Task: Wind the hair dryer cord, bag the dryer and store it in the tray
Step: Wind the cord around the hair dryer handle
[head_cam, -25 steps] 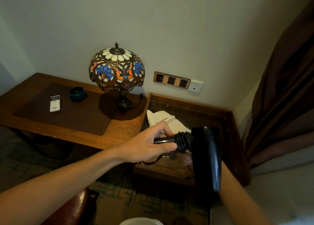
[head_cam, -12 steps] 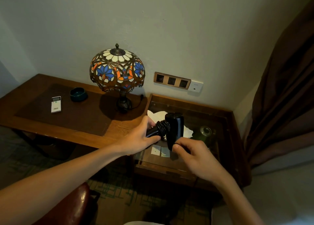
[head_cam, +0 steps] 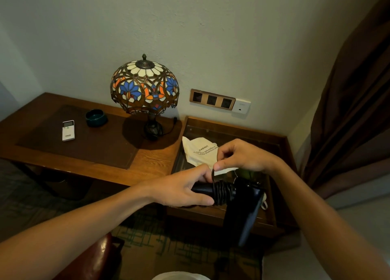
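The black hair dryer point(head_cam: 242, 212) is held over the front of the wooden tray point(head_cam: 232, 128), barrel pointing down. Its black cord point(head_cam: 221, 192) is coiled in several turns around the handle. My left hand point(head_cam: 181, 189) is wrapped around the handle just left of the coils. Above the coils, my right hand point(head_cam: 242, 157) pinches a strand of the cord between thumb and forefinger. A white cloth bag point(head_cam: 198, 150) with printed text lies in the tray behind my hands, partly hidden by the right hand.
A stained-glass lamp point(head_cam: 144, 85) stands on the wooden desk point(head_cam: 147, 163) left of the tray, with a white remote point(head_cam: 68, 130) and a dark ashtray point(head_cam: 96, 117). Wall sockets point(head_cam: 212, 99) sit above the tray. A brown curtain point(head_cam: 354, 110) hangs at right.
The dryer has swung so its barrel points down toward me. My right hand left the barrel and rose to pinch the cord above the coils. My left hand kept the handle.
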